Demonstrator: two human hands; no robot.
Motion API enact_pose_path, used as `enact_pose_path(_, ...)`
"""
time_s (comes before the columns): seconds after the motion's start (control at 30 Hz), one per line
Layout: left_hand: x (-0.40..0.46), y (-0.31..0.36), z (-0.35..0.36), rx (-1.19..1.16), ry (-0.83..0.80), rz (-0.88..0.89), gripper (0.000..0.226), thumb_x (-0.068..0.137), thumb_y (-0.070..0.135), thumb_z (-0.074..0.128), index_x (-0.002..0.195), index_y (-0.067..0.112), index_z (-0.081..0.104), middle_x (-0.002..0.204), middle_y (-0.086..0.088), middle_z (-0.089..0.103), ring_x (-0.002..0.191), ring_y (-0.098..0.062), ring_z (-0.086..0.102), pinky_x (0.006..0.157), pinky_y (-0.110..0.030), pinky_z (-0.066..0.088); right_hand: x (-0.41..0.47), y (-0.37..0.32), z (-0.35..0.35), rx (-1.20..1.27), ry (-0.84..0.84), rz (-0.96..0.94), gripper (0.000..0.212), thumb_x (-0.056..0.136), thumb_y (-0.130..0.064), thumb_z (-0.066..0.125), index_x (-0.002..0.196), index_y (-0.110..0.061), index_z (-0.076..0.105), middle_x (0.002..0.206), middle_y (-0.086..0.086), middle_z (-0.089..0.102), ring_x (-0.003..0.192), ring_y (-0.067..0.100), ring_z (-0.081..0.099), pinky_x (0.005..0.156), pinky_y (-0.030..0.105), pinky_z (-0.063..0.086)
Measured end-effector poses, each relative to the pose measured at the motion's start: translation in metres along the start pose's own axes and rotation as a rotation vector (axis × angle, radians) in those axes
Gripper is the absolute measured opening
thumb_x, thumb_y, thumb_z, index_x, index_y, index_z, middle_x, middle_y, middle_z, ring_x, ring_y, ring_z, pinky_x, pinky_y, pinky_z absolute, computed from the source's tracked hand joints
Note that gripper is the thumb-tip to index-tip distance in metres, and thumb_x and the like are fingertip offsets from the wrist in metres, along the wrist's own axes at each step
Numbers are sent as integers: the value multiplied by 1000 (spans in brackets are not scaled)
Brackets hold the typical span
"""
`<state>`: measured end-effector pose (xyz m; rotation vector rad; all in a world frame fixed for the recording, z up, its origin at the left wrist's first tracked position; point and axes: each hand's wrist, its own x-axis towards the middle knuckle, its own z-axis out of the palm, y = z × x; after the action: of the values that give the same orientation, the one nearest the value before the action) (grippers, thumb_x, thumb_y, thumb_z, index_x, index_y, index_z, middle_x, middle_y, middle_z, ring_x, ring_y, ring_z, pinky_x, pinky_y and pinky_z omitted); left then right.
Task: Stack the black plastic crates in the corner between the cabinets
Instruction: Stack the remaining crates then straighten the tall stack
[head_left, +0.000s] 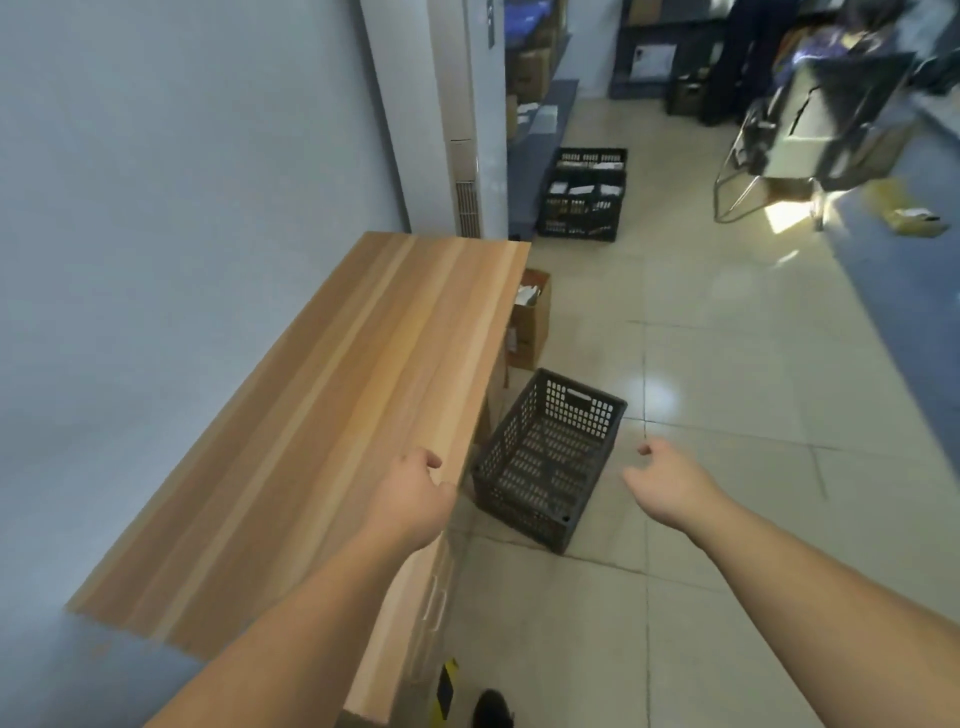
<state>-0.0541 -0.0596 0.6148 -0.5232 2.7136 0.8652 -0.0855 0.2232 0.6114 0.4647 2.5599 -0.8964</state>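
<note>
An empty black plastic crate stands on the tiled floor beside the wooden cabinet. A second black crate, filled with small items, sits farther back against the blue shelving. My left hand hovers over the cabinet's front edge, left of the near crate, fingers loosely curled and holding nothing. My right hand is stretched out just right of the near crate, above the floor, fingers loosely bent and empty. Neither hand touches a crate.
An open cardboard box stands on the floor between the cabinet and the far crate. A tall white unit rises behind the cabinet. A metal-legged chair and cluttered shelves fill the back right. My shoe shows at the bottom.
</note>
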Motion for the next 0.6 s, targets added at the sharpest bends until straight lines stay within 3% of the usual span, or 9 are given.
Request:
enact_pose_path(0.13, 48, 23, 4, 10, -71, 27, 42, 106, 22, 55, 148, 19, 51, 150, -6, 54, 89, -11, 56, 60, -16, 42, 30, -3, -9, 43, 27, 97, 53, 97, -27, 56, 147, -11, 48, 132, 18, 66, 116, 35, 64, 92, 32, 49)
enact_pose_path(0.3, 103, 59, 13, 39, -135, 88, 43, 106, 23, 56, 149, 18, 51, 153, -6, 53, 78, -6, 52, 60, -14, 39, 68, -11, -27, 96, 46, 151, 54, 98, -26, 54, 149, -12, 46, 134, 17, 65, 119, 34, 62, 95, 32, 48)
enact_pose_path(0.4, 131, 86, 26, 50, -172, 120, 43, 105, 24, 59, 147, 18, 53, 152, -6, 53, 99, -12, 53, 75, -18, 49, 94, -10, -35, 112, 54, 168, 53, 99, -27, 54, 149, -12, 46, 136, 17, 64, 120, 34, 62, 94, 31, 47)
enact_pose_path(0.53, 169, 126, 48, 70, -213, 145, 45, 104, 22, 60, 148, 16, 53, 147, -7, 55, 104, -11, 50, 61, -12, 39, 140, 1, -49, 110, 34, 193, 53, 99, -29, 55, 149, -12, 46, 139, 16, 62, 124, 34, 60, 98, 32, 46)
enact_pose_path(0.6, 185, 146, 57, 73, -221, 135, 45, 104, 23, 60, 149, 17, 53, 148, -6, 54, 107, -13, 52, 65, -12, 40, 164, 7, -57, 105, 7, 204, 54, 99, -29, 55, 149, -12, 45, 139, 16, 62, 124, 33, 60, 96, 31, 46)
